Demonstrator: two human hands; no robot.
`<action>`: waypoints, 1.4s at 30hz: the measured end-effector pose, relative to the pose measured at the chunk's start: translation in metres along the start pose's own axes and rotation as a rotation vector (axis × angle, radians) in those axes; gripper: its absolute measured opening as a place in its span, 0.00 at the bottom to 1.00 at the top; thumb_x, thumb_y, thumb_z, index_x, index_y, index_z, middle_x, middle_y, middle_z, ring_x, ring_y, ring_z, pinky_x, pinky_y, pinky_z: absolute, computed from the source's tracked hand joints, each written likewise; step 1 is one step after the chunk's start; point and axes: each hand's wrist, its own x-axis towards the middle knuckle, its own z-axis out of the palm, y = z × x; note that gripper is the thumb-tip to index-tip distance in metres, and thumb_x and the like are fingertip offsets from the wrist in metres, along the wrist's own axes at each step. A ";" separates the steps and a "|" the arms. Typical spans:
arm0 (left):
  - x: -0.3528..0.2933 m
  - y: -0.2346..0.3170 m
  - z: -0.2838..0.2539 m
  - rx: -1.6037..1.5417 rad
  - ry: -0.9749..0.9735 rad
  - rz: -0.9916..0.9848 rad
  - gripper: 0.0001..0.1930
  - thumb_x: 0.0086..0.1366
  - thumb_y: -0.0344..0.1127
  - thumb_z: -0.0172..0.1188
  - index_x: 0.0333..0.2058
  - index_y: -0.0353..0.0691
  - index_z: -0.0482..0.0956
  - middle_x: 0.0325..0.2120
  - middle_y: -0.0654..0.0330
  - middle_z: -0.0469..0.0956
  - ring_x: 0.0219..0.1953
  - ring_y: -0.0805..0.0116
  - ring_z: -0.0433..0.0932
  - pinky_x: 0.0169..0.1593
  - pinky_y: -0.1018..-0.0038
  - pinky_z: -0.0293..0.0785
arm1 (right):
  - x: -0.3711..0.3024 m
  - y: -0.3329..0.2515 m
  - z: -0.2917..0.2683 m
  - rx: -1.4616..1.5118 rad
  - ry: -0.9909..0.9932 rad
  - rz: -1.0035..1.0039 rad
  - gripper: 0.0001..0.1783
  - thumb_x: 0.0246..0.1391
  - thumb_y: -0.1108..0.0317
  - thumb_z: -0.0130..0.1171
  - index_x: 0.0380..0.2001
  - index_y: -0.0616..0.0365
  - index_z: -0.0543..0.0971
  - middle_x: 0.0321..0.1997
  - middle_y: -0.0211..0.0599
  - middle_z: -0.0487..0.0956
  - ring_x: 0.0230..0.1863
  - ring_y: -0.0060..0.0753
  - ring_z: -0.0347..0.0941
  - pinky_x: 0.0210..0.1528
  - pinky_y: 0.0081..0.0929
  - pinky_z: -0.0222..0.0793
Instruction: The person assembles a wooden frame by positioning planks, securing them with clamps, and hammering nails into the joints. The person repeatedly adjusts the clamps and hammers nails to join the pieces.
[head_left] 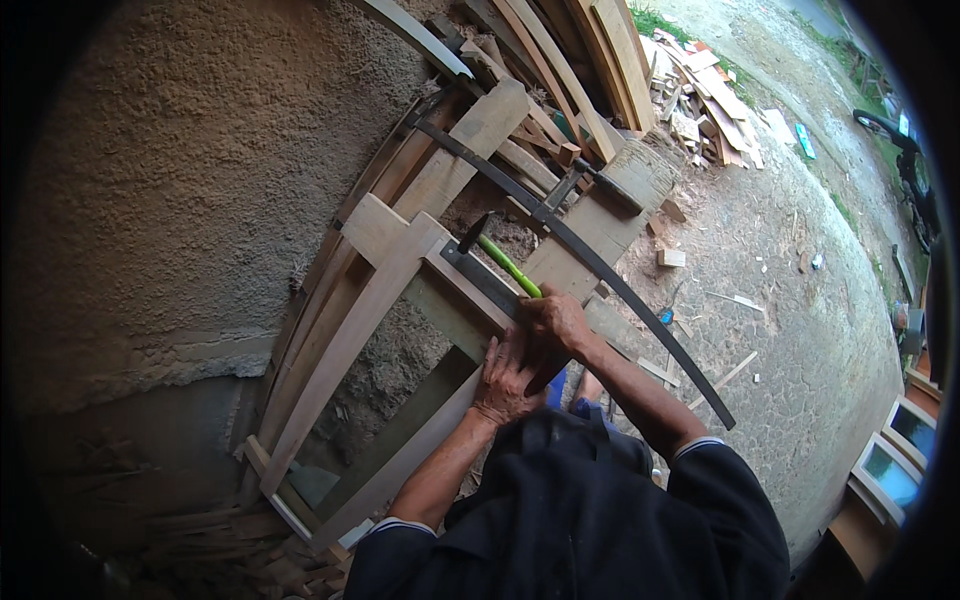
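My right hand (557,322) is closed around the green handle of a hammer (510,266), whose dark head sits over the top corner of a wooden frame (340,350). Just below the handle, a flat dark metal blade (485,285) lies along the frame's top rail; its kind I cannot make out. My left hand (508,380) rests with fingers outstretched on the frame's near corner, close beside the right hand. Part of a brown piece shows between the hands, mostly hidden by them.
A long dark bar clamp (630,285) crosses the wide planks (610,215) beyond the frame. A rough wall (200,180) stands at left. Scrap wood (715,95) is heaped at the far right, with offcuts on the ground. Framed panes (890,465) lean at the right edge.
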 end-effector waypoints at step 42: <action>0.001 0.002 -0.004 -0.007 0.017 -0.007 0.38 0.59 0.59 0.60 0.64 0.46 0.71 0.67 0.39 0.61 0.71 0.37 0.54 0.71 0.39 0.45 | 0.056 0.011 0.006 0.235 0.267 0.093 0.26 0.64 0.65 0.50 0.65 0.43 0.71 0.41 0.64 0.78 0.43 0.62 0.80 0.44 0.46 0.73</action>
